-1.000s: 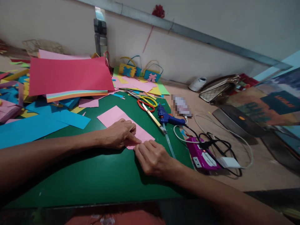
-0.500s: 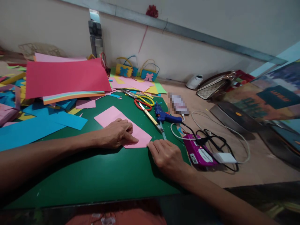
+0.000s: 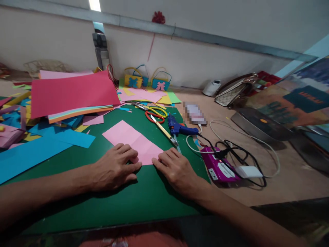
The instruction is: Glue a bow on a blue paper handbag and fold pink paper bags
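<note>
A piece of pink paper (image 3: 133, 139) with faint crease lines lies slanted on the green board. My left hand (image 3: 115, 168) is at its near edge, fingers curled and pressed together on the paper. At the near right corner, my right hand (image 3: 177, 169) pinches the sheet between thumb and bent fingers. Just beyond the right hand lie a cutter knife (image 3: 164, 130), scissors with red and yellow handles (image 3: 155, 115) and a blue glue gun (image 3: 180, 128).
Coloured sheets (image 3: 74, 92) and blue paper strips (image 3: 33, 156) are piled at left. Small paper bags (image 3: 160, 84) stand at the back. A purple power strip (image 3: 218, 168) with tangled cables sits at right, near a phone-like blurred item (image 3: 195, 114).
My left hand has drawn back toward me and left, from the middle of the pink paper to its near edge. My right hand has shifted slightly left onto the corner.
</note>
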`<act>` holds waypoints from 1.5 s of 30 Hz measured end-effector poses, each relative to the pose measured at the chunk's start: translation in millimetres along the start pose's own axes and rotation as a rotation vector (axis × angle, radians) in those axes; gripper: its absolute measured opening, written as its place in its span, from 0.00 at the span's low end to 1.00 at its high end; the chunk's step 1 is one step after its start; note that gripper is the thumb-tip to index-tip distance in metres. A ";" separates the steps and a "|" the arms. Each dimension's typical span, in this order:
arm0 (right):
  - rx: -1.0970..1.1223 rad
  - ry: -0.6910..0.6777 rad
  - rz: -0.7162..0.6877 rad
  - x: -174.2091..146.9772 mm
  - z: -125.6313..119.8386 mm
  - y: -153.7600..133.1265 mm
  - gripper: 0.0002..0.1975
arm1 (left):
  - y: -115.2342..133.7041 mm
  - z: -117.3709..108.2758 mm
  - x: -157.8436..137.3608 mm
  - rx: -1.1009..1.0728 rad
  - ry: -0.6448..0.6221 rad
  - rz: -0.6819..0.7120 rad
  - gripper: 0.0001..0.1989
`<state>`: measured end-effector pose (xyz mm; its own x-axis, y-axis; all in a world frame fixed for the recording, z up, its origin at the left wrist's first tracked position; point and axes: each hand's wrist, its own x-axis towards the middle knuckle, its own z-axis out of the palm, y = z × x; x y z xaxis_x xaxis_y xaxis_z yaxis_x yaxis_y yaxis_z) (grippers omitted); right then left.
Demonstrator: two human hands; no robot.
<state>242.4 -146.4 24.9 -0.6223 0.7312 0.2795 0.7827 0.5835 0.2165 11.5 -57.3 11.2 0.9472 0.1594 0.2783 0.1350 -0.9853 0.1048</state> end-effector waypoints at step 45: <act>-0.305 0.098 -0.235 45.6 6.9 -3.4 0.12 | 12.6 0.5 -6.3 -0.029 -0.048 -0.163 0.13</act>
<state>211.3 -112.6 30.5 -0.7929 0.5443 0.2740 0.5936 0.5882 0.5492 7.3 -70.7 10.3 0.9263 0.3134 0.2093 0.2804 -0.9442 0.1729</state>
